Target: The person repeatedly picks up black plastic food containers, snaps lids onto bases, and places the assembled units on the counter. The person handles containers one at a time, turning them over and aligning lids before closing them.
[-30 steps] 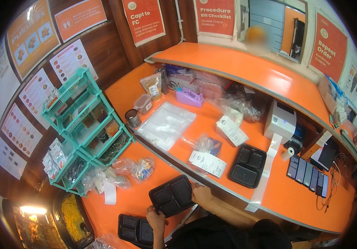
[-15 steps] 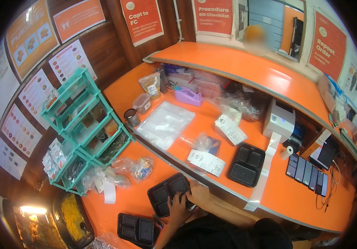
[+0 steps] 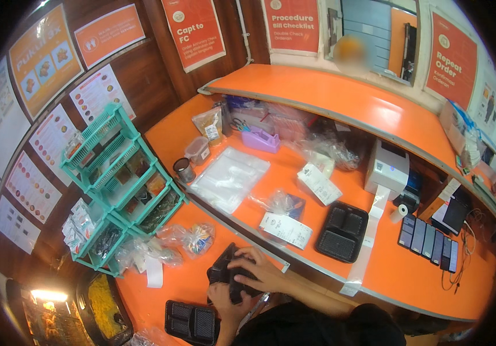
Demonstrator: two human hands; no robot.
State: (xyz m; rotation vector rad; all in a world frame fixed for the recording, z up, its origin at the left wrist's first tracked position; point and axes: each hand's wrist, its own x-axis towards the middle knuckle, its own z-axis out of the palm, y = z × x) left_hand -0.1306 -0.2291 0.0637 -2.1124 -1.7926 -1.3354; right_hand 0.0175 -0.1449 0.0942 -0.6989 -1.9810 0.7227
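Observation:
A black plastic compartment tray (image 3: 220, 266) is at the front edge of the lower orange counter, tilted between my hands. My left hand (image 3: 227, 299) grips its near side with the fingers bent. My right hand (image 3: 259, 271) lies over its right side, fingers curled onto it. Both hands cover much of the tray, so whether it is one tray or several nested cannot be told. Just left of my left wrist another black compartment tray (image 3: 189, 323) rests on the counter. A third black tray (image 3: 342, 232) lies on the raised counter to the right.
Teal stacked baskets (image 3: 122, 199) hold packets at left, beside clear bags (image 3: 196, 237). On the raised counter are plastic bags (image 3: 230, 176), receipts (image 3: 285, 229), a purple tape dispenser (image 3: 261, 140), a printer (image 3: 387, 167) and several phones (image 3: 427, 242). Yellow food (image 3: 102, 305) sits lower left.
The tray in my hands has gone from lying flat to tilted. My right hand has shifted left over it, and my left hand has moved left and down to its near side.

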